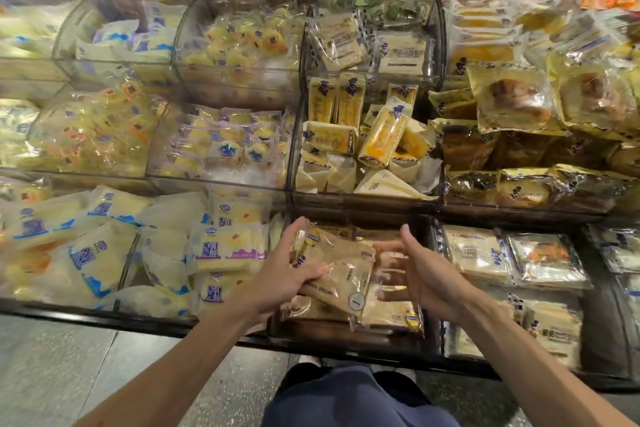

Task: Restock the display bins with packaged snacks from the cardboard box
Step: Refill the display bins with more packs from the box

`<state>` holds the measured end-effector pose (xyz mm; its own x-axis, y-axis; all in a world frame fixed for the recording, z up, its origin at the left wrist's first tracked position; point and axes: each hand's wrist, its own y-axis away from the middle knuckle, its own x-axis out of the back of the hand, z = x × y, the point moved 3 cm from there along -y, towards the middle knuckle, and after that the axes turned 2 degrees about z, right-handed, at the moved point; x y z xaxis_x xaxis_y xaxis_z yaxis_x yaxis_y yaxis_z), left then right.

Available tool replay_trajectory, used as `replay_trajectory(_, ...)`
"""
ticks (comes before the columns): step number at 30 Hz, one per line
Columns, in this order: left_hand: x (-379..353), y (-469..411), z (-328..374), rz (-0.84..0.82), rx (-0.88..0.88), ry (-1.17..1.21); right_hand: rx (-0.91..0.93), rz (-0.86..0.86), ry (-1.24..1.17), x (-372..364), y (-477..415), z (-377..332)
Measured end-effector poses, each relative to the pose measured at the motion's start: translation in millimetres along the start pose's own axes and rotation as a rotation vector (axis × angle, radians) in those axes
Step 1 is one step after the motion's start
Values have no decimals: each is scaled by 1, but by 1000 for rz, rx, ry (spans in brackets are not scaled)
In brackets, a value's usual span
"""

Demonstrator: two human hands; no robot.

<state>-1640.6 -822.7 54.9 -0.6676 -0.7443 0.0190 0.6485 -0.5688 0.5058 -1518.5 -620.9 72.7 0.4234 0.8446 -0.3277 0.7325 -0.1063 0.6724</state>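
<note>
Both my hands reach into the lowest middle display bin (349,334), a dark-walled compartment holding brown bread-like snacks in clear wrappers. My left hand (282,270) touches the left side of the top snack packet (341,274), fingers spread along its edge. My right hand (414,269) is on the packets' right side, fingers spread and partly seen through the clear wrapping. Whether either hand grips a packet is unclear. No cardboard box is in view.
Tiers of clear acrylic bins surround this one: yellow cake packets (221,246) to the left, white-labelled bread packets (474,253) to the right, yellow sandwich packs (381,139) above. Grey speckled floor (69,374) lies below, with my blue-clad knees (349,399) at the bottom.
</note>
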Motion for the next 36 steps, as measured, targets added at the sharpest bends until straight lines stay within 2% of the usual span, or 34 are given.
replay_trajectory(2, 1, 5, -4, -28, -56, -113, 55, -1, 170, -5, 0, 7)
replay_trajectory(5, 8, 5, -1, -13, -92, -225, 227, 115, 471, -12, -5, 12)
replay_trajectory(8, 23, 3, 8, 40, -229, -585, 341, 145, 691, -16, -12, 20)
replay_trajectory(12, 23, 6, 3, -144, -297, -987, 459, 162, 1056, -20, -16, 39)
replay_trajectory(15, 23, 8, 4, -222, -341, -1104, 508, 162, 1126, -22, -9, 43)
replay_trajectory(19, 18, 14, 12, -322, -389, -1167, 481, 156, 1157, -21, 5, 35)
replay_trajectory(23, 20, 12, 3, -355, -379, -1301, 422, 87, 1316, -30, 2, 55)
replay_trajectory(25, 22, 12, -6, -359, -372, -1374, 422, 114, 1403, -36, -3, 65)
replay_trajectory(28, 26, 9, -20, -373, -374, -1451, 481, 159, 1537, -47, -8, 72)
replay_trajectory(30, 27, 8, -28, -393, -362, -1470, 522, 115, 1627, -56, -11, 80)
replay_trajectory(33, 28, 5, -36, -398, -365, -1489, 494, 77, 1660, -57, -17, 88)
replay_trajectory(36, 23, -3, -40, -392, -438, -1577, 455, 95, 1679, -55, -25, 91)
